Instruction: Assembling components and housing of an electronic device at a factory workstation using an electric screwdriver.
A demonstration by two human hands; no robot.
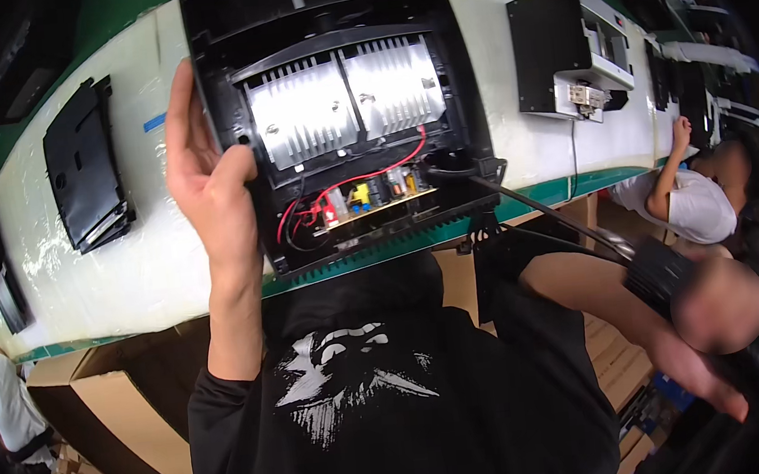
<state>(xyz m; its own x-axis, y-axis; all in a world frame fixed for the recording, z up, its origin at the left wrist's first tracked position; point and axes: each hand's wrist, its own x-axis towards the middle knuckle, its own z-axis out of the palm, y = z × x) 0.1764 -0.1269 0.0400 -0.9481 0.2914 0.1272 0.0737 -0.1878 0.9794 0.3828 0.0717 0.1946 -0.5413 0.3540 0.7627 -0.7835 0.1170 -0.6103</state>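
Note:
A black plastic housing is tilted up in front of me over the bench, with its inside showing. Two silver finned heat sinks sit side by side in it. Below them lie a small circuit board and red and black wires. My left hand grips the housing's left edge, thumb in front and fingers behind. A black cord runs from its lower right corner towards a dark ribbed object. My right hand is out at the far right beside that object, its fingers unclear; I cannot tell whether it holds anything.
Flat black panels lie on the white bench at left. A black and white machine stands at right. Below the bench is an open cardboard box. A person in white works at right, another at far left.

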